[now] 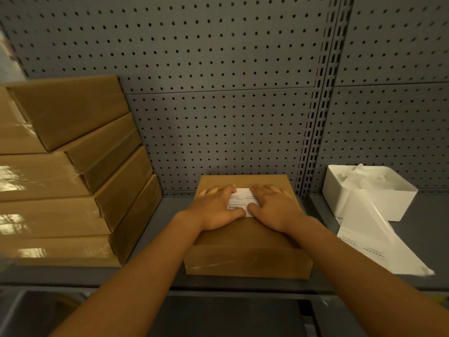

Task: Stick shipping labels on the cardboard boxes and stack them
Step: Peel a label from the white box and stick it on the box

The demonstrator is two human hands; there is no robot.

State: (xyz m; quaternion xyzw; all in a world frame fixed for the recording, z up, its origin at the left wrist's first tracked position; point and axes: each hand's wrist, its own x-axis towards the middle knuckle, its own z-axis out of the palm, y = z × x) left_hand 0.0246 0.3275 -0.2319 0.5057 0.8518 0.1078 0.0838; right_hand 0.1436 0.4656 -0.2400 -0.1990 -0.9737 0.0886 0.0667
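A brown cardboard box (247,251) lies flat on the grey shelf in front of me. A white shipping label (240,200) with a barcode sits on its top face. My left hand (216,210) lies flat on the box with its fingers spread over the label's left edge. My right hand (272,207) lies flat over the label's right edge. Both palms face down and neither hand grips anything. To the left stands a stack of several taped cardboard boxes (73,171), stepped back toward the top.
A white bin (379,200) with crumpled backing paper stands at the right against the pegboard wall (218,93). A sheet of labels (374,251) lies in front of it. The shelf's front edge (218,285) runs below the box.
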